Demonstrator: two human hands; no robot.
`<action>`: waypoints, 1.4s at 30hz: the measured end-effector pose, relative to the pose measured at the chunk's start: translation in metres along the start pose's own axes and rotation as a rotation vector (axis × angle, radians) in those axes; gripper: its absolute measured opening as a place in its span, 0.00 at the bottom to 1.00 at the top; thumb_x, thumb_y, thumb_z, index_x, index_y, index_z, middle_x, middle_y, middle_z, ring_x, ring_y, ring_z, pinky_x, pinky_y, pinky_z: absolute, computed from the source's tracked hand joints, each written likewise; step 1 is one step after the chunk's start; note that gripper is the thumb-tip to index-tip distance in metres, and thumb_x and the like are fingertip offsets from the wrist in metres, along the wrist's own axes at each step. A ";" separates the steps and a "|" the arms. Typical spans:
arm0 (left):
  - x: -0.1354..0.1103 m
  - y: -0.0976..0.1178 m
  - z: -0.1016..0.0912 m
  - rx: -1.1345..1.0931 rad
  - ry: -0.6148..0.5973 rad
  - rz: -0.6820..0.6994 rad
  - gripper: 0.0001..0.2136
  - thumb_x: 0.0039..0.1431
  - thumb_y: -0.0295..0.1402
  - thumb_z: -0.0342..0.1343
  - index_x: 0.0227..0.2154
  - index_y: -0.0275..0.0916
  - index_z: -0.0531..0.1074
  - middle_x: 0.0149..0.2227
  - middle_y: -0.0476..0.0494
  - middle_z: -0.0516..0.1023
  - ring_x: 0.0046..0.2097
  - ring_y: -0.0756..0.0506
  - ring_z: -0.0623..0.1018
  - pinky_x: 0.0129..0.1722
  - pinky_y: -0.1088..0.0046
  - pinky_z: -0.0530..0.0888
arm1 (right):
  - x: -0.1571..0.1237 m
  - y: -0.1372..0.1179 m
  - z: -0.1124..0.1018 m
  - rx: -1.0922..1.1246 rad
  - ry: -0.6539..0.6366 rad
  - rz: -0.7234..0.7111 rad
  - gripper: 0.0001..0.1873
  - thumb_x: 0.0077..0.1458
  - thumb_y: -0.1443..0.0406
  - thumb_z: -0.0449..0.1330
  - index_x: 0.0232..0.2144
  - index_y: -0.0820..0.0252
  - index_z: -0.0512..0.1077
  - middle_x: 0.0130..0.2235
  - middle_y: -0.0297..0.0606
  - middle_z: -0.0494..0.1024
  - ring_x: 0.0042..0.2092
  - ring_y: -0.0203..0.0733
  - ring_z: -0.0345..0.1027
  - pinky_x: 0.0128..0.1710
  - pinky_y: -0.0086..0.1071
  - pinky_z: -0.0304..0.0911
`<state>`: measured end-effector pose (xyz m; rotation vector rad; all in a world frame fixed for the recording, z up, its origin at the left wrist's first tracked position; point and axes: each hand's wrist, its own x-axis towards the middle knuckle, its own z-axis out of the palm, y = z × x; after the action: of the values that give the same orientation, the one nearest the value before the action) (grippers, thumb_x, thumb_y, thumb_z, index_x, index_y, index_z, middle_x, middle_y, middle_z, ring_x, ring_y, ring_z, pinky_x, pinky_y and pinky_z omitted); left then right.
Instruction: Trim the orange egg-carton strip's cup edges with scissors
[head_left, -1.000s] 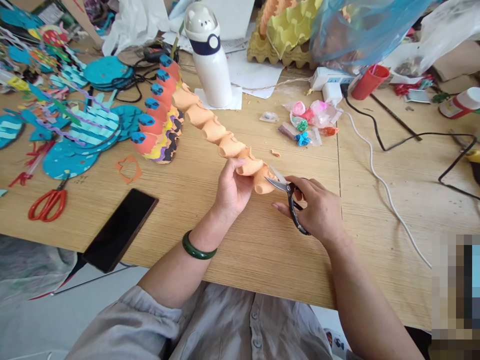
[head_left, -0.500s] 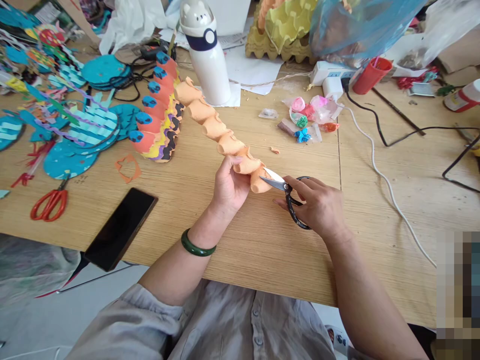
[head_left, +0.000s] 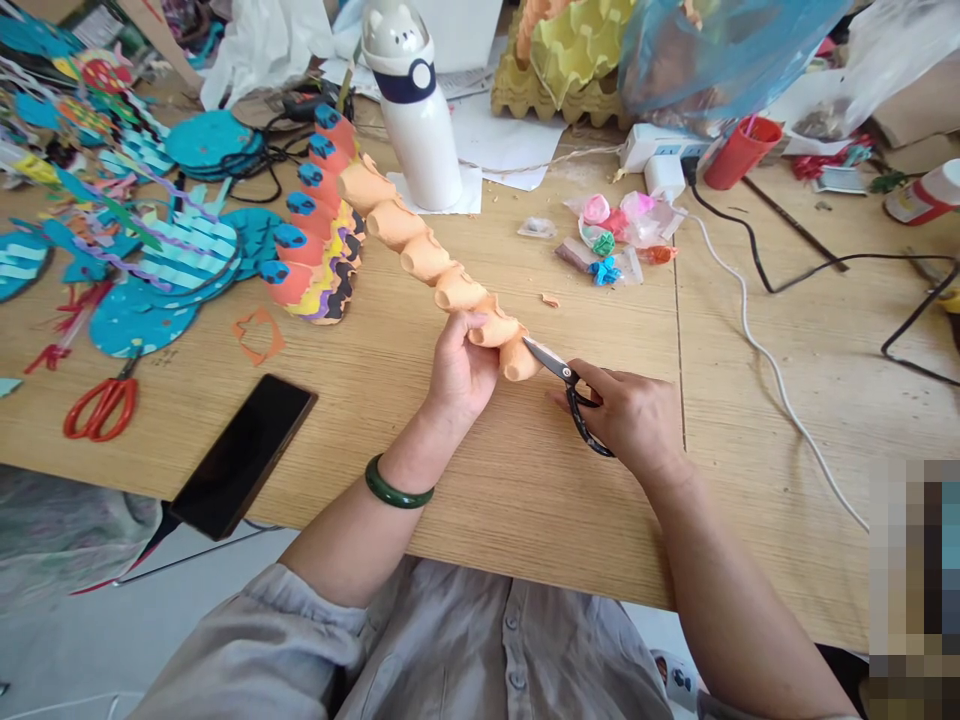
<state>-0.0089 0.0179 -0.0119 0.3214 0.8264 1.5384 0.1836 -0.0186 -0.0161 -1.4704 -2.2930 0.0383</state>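
**While the left hand (head_left: 463,375) steadies the orange strip (head_left: 457,290), scissors (head_left: 565,371) meet its near end**

The left hand pinches the row of cups close to that end, thumb on top, its other fingers mostly hidden. The right hand (head_left: 637,415) curls round the black handles; the blades look nearly together, tips at the last cup's edge, though whether any material lies between them is too small to tell. The strip slants away toward a white bottle (head_left: 420,130).

For a tidy edge, short snips would probably serve best, turning the strip to meet the blades. The left fingertips should stay clear of the cutting line, and the hold should be light, as the thin cups look likely to crease or tear.

The white bottle's body hides its contents. A red cup (head_left: 739,158) has something pinkish poking out. The blue plastic bag (head_left: 675,60) holds brownish things, blurred by its film. Clear packets (head_left: 645,215) contain pink, green and blue lumps.
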 end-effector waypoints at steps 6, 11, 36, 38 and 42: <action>-0.001 0.000 0.000 0.016 -0.039 0.056 0.04 0.53 0.29 0.60 0.32 0.41 0.71 0.31 0.51 0.77 0.38 0.48 0.81 0.47 0.71 0.76 | 0.002 -0.002 -0.006 0.271 0.037 0.185 0.28 0.62 0.42 0.59 0.46 0.58 0.80 0.26 0.36 0.78 0.26 0.38 0.68 0.28 0.30 0.57; -0.004 -0.001 0.002 0.021 -0.050 0.088 0.07 0.51 0.30 0.61 0.34 0.42 0.71 0.35 0.51 0.78 0.42 0.48 0.80 0.48 0.71 0.75 | 0.005 -0.003 -0.013 0.306 0.014 0.222 0.30 0.60 0.40 0.60 0.47 0.58 0.78 0.30 0.37 0.78 0.30 0.41 0.70 0.30 0.32 0.60; -0.016 -0.005 0.008 0.109 -0.122 0.100 0.17 0.45 0.32 0.63 0.41 0.45 0.75 0.43 0.47 0.79 0.45 0.44 0.77 0.47 0.69 0.77 | 0.003 -0.011 -0.019 0.348 -0.127 0.210 0.36 0.58 0.35 0.57 0.43 0.60 0.81 0.23 0.32 0.72 0.24 0.35 0.64 0.26 0.29 0.53; -0.016 -0.005 0.007 0.106 -0.128 0.101 0.18 0.45 0.32 0.63 0.42 0.45 0.75 0.44 0.47 0.79 0.45 0.44 0.77 0.46 0.68 0.77 | 0.003 -0.010 -0.019 0.360 -0.134 0.214 0.36 0.58 0.35 0.57 0.44 0.60 0.82 0.22 0.32 0.72 0.24 0.35 0.63 0.26 0.29 0.52; -0.017 -0.004 0.007 0.114 -0.127 0.097 0.18 0.46 0.33 0.63 0.43 0.45 0.75 0.42 0.47 0.79 0.43 0.45 0.77 0.43 0.69 0.77 | 0.002 -0.010 -0.020 0.419 -0.148 0.215 0.36 0.58 0.36 0.57 0.44 0.61 0.82 0.21 0.31 0.69 0.23 0.34 0.60 0.26 0.29 0.51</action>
<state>0.0018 0.0037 -0.0053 0.5434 0.8097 1.5463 0.1810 -0.0252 0.0054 -1.5143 -2.0554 0.6672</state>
